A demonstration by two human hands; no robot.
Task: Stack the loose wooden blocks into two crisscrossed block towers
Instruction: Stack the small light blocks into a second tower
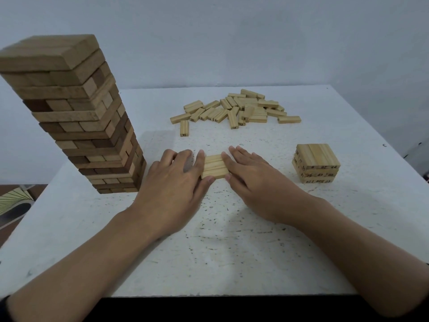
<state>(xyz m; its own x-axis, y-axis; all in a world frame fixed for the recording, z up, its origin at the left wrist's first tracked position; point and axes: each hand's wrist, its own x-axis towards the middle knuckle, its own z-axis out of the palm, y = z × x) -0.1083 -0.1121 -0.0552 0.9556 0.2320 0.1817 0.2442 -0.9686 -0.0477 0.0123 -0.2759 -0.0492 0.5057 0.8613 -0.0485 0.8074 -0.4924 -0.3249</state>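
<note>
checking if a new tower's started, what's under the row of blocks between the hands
Only the white table: the row of blocks is a single layer lying flat on it. Its ends are hidden by fingers of the left hand and right hand.

Tall tower (69, 117) cut by left edge, ends of flat blocks (214, 166) under fingers (201, 159)

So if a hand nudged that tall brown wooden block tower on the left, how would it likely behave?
The tall brown wooden block tower would probably tip or shed blocks: it is many layers high on a narrow base. Its blocks sit slightly uneven, so it likely moves as loose pieces, not one stiff column.
</note>
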